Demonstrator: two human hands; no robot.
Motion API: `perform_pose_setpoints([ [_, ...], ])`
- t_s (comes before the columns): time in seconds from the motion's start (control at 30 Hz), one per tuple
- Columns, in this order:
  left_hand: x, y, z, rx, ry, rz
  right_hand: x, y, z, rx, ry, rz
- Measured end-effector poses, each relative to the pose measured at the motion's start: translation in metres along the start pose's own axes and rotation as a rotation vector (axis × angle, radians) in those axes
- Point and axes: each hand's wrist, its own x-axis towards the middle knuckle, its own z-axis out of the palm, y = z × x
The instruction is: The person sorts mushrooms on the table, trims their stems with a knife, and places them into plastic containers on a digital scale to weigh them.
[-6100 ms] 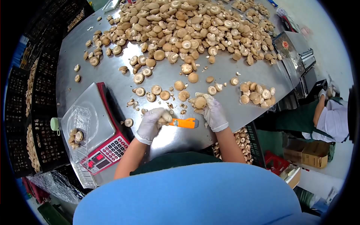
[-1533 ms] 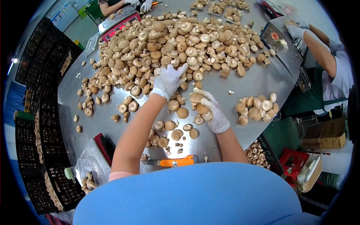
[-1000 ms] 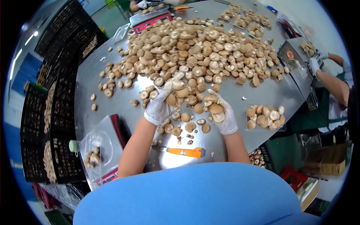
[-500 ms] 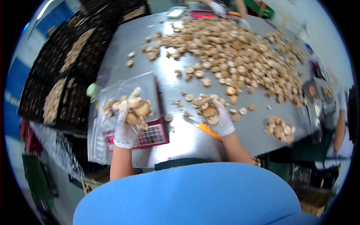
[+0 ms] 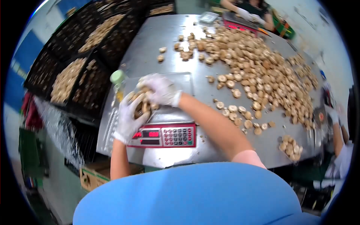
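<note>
Steel tabletop stretches out ahead of you, shiny with glare, and your scale sits on it at the near left. Over the scale's pan you have a cluster of mushrooms between your hands: brown caps, paler undersides and stems, bunched at mixed angles and partly covered by your gloves. Your left hand comes in from the near side, thumb and fingers curved around the cluster and clamped on it. Your right hand lies over it from the far side, back up; its fingertips are partly hidden, so you cannot tell whether they grip or only press. Your right forearm slants across the scale's right edge and hides the table there, while both hands cover much of the pan. Red digits glow on the scale's display, too small to read surely. Just left of the scale are a green-capped bottle and ribbed clear plastic; farther left, black crates hold more mushrooms. Right of the scale lie loose mushrooms, with a big pile behind and a small pack well apart. Beyond the scale, across the table, a gloved co-worker stands by another scale.
</note>
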Motion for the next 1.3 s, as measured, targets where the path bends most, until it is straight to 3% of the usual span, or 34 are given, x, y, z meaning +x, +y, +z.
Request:
perform_pose_setpoints([
  [0.07,0.003,0.010,0.005,-0.033,-0.039,-0.067,-0.004,0.014,0.016,-0.081,0.020,0.035],
  [0.2,-0.008,-0.005,0.018,-0.189,0.196,-0.041,-0.010,0.013,0.013,0.097,0.028,0.155],
  [0.27,-0.008,-0.014,0.023,-0.362,0.110,-0.060,-0.020,0.002,0.008,0.076,0.042,0.243],
  [0.37,-0.003,-0.030,0.027,-0.124,-0.030,0.095,-0.029,0.004,0.010,-0.156,0.110,0.187],
  [0.43,0.002,-0.028,0.028,-0.182,-0.047,0.112,-0.029,0.011,0.012,-0.229,0.081,0.167],
  [0.47,0.002,-0.016,0.031,-0.580,0.000,-0.149,-0.030,0.013,0.011,-0.294,0.037,0.140],
  [0.53,0.005,0.001,0.029,-0.970,0.031,-0.403,-0.034,0.009,0.002,-0.221,0.018,0.228],
  [0.6,0.010,0.014,0.026,-0.651,0.098,-0.212,-0.035,-0.001,-0.012,-0.100,-0.059,0.282],
  [0.67,0.013,0.027,0.027,-0.544,0.114,-0.164,-0.039,0.003,-0.007,-0.042,0.073,0.200],
  [0.73,0.015,0.041,0.032,-0.498,0.099,-0.137,-0.041,0.008,-0.011,-0.263,0.399,0.037],
  [0.8,0.017,0.057,0.039,-0.466,0.076,-0.123,-0.058,0.022,-0.059,-0.392,0.543,-0.005],
  [0.83,0.017,0.065,0.041,-0.457,0.063,-0.117,-0.076,0.028,-0.096,-0.396,0.412,0.123],
  [0.87,0.017,0.072,0.044,-0.448,0.049,-0.109,-0.090,0.072,-0.107,-0.598,0.387,0.286],
  [0.9,0.018,0.079,0.046,-0.437,0.031,-0.099,-0.120,0.093,-0.125,-0.439,0.426,0.579],
  [0.93,0.019,0.087,0.051,-0.432,0.015,-0.088,-0.155,0.116,-0.144,-0.722,0.565,0.538],
  [0.97,0.020,0.094,0.054,-0.430,-0.001,-0.079,-0.175,0.118,-0.173,-0.746,0.340,0.890],
  [1.0,0.021,0.101,0.060,-0.432,-0.014,-0.071,-0.199,0.128,-0.178,-0.714,0.446,1.053],
  [1.07,0.021,0.115,0.068,-0.430,-0.044,-0.056,-0.247,0.158,-0.183,-0.913,0.240,1.102],
  [1.13,0.022,0.126,0.076,-0.426,-0.070,-0.044,-0.272,0.182,-0.173,-1.078,0.205,0.892],
  [1.3,0.021,0.148,0.087,-0.418,-0.102,-0.019,-0.270,0.167,-0.191,-0.833,0.203,0.958],
])
